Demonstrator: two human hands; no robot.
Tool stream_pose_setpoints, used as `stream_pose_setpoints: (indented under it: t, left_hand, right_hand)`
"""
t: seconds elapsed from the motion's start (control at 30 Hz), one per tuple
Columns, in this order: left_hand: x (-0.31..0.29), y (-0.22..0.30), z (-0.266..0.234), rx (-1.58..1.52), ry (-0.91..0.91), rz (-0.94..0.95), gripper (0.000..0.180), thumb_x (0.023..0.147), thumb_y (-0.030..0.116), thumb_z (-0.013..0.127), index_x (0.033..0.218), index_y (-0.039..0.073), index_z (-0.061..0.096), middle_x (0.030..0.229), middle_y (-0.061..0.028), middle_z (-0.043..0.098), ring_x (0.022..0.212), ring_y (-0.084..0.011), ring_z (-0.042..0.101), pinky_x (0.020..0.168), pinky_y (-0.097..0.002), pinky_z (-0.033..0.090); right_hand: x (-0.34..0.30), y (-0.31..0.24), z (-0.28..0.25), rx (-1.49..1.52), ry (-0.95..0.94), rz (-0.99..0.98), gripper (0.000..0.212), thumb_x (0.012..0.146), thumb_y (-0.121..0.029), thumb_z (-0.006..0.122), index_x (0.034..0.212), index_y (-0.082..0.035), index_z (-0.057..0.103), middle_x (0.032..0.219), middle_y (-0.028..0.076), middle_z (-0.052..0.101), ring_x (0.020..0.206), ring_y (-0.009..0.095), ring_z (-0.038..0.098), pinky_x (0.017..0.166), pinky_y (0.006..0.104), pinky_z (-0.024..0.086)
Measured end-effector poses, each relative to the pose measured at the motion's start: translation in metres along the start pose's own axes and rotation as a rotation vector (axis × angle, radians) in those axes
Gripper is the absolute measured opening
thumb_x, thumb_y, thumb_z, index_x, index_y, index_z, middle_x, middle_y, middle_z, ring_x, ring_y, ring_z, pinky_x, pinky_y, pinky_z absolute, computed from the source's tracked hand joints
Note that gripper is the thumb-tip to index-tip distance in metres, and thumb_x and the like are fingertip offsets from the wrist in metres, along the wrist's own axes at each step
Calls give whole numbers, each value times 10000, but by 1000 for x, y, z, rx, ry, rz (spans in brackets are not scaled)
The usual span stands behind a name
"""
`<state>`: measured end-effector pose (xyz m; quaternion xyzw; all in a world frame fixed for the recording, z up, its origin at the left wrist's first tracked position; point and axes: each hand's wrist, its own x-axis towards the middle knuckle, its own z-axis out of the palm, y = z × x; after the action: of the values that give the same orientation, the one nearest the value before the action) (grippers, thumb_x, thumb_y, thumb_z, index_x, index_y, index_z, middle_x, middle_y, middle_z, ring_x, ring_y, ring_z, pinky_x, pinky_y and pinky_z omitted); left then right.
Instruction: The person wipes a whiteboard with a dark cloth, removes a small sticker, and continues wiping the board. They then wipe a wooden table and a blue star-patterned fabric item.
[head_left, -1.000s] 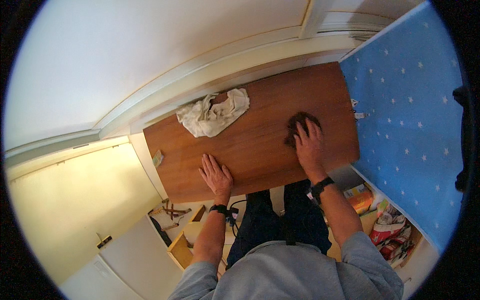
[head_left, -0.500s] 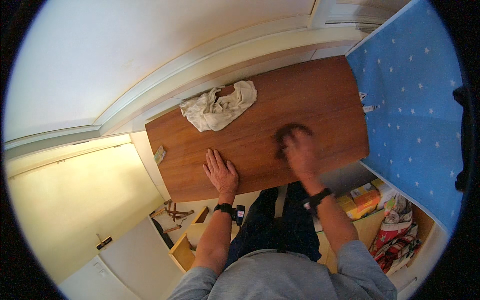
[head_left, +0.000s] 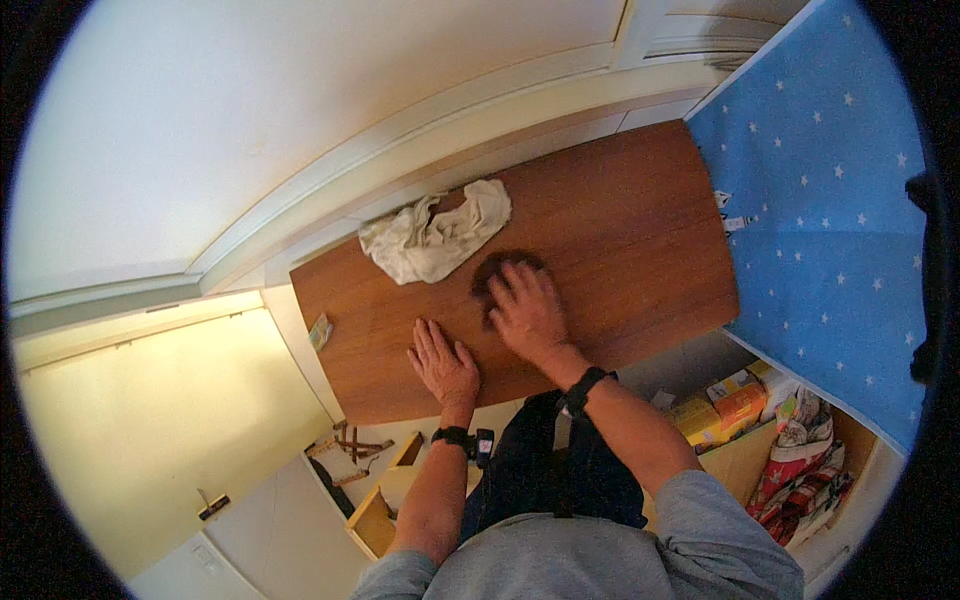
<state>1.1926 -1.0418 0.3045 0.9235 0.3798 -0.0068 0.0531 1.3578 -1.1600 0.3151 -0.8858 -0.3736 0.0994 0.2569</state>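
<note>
A brown wood-grain board [head_left: 630,230] lies flat in front of me. My left hand [head_left: 446,372] rests palm down near its front edge, fingers stretched out. Under the fingers of my right hand [head_left: 530,310] is a dark brown, roundish pad [head_left: 489,272], pressed onto the wood near the middle. It shows past the fingertips, but its exact kind cannot be made out. A crumpled off-white cloth [head_left: 425,245] lies along the far edge, just beyond the pad and touched by neither hand.
A small greenish packet [head_left: 320,332] sits at the board's left end. A blue panel with white stars [head_left: 825,200] stands along the right end. Below right are yellow-orange boxes [head_left: 735,398] and bundled red fabric [head_left: 795,465]. A yellow door [head_left: 170,400] is at left.
My right hand has moved left across the board with the dark pad, closer to the cloth and my left hand. The left hand stays flat in place. The view has tilted slightly.
</note>
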Motion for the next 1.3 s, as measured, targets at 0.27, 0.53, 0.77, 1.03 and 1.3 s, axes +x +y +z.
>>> stream_pose_setpoints:
  t: [0.27,0.53,0.77,1.03,1.3]
  left_hand:
    - [1,1,-3,-27,-22,-6,606,1009,262,505,1542,-3,390,1667,-182,280,1536,-354,264,1244,-563,164]
    - [-1,1,-1,-29,7,-2,616,998,270,519,1533,-13,401,1665,-185,283,1536,-349,265,1245,-561,162]
    - [1,3,-4,1,-5,1,614,994,255,522,1532,-13,400,1659,-192,291,1530,-353,277,1246,-553,174]
    - [-1,3,-3,-39,16,19,608,992,245,531,1534,-1,402,1652,-198,304,1529,-361,281,1243,-566,175]
    - [0,2,-5,-35,0,-3,602,992,252,529,1523,-6,413,1653,-199,300,1527,-367,281,1245,-564,171]
  right_hand:
    - [28,101,-44,104,87,218,389,941,-222,648,1305,-85,656,1470,186,531,1337,426,485,1144,567,381]
    - [79,171,-74,-363,373,310,410,945,-221,645,1320,-57,644,1471,206,519,1354,425,457,1163,576,344]
    - [113,59,-16,-116,84,-38,445,953,-255,627,1356,-67,614,1489,167,506,1395,389,424,1195,565,307]
    - [109,113,-48,-291,54,-168,384,983,-227,616,1333,-73,646,1500,170,501,1409,387,415,1189,527,345]
    - [112,152,-70,-311,233,115,375,984,-219,593,1315,-53,651,1438,185,556,1342,402,476,1145,549,380]
